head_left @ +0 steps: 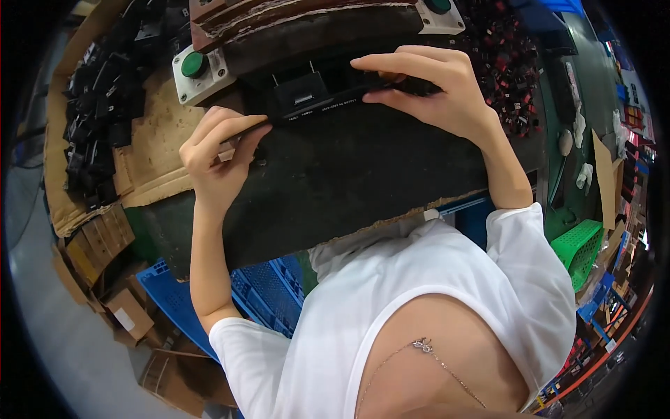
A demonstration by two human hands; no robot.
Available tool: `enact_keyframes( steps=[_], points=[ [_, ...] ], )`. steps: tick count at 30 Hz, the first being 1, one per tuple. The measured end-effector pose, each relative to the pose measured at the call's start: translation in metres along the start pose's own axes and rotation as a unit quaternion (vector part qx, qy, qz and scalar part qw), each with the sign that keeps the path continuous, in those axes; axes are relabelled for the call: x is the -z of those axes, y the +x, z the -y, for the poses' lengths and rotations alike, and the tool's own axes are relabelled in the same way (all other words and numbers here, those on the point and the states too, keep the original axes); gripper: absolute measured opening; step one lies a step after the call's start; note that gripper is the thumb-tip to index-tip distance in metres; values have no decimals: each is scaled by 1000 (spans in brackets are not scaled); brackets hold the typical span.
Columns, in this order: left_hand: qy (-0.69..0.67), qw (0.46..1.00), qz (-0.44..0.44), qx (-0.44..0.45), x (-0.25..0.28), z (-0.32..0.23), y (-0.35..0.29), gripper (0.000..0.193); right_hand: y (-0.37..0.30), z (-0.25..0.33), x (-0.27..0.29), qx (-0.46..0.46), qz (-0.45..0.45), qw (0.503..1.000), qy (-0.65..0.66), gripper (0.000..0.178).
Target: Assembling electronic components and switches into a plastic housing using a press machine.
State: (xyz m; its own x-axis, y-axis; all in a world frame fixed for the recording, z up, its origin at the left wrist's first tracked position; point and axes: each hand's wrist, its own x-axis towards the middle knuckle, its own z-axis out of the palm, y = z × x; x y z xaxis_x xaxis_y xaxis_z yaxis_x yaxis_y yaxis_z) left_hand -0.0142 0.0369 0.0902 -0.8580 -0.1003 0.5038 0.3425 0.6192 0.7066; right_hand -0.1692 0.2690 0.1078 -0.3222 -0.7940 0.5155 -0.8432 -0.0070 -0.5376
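Between my two hands, above the dark work table (328,181), is a long narrow black panel (324,108) with small white print along its edge. My left hand (216,143) pinches its left end between thumb and fingers. At the other end, my right hand (447,87) grips the panel with thumb and forefinger. A black boxy part (300,89) with an opening stands on the panel's far side, and thin metal pins stick up near it. Dark surroundings partly hide where the panel's far edge ends.
Green push buttons on pale boxes flank the far side, one left (194,65) and one right (438,5). Black parts (91,119) fill a cardboard box at left; red and black parts (506,77) lie at right. A green basket (578,253) stands lower right, a blue crate (269,293) below.
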Motion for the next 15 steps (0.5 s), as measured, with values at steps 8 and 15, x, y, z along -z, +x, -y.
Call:
enact_keyframes(
  steps=[8,15],
  points=[
    [0,1000,-13,-5,0,-1,1,18,0,3,-1,16,-9,999,-33,38],
    [-75,997,-27,8,3,2,-9,23,-2,13,2,-110,21,986,121,19]
  ],
)
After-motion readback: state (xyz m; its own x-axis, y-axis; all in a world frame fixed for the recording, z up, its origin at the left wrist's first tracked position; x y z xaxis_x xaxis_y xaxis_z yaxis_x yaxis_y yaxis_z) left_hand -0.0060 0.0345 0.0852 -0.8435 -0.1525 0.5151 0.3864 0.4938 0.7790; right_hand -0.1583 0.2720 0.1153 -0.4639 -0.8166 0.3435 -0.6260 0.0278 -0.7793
